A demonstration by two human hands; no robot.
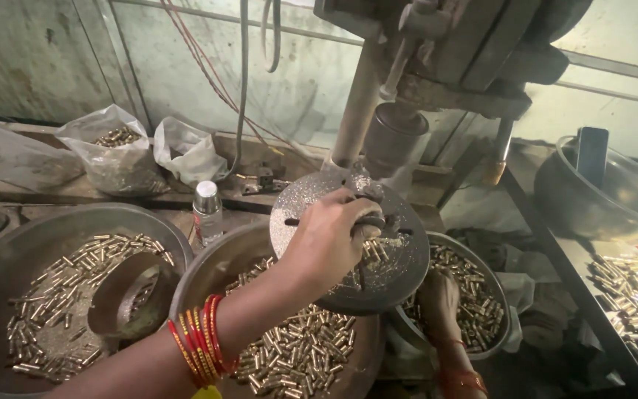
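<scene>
Two hands at round drill table: left hand fingers curled on small dark fixture atop it; right hand below table in basin of brass pieces, grip unclear.

Far left of the fingers, three clear plastic bags sit by the wall: a flat bag, a bag of brass bits, and a crumpled bag. A small clear bottle with a silver cap stands nearer.

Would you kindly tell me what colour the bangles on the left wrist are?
The stacked thin bangles are red and orange-gold, clearest in the head view.
</scene>
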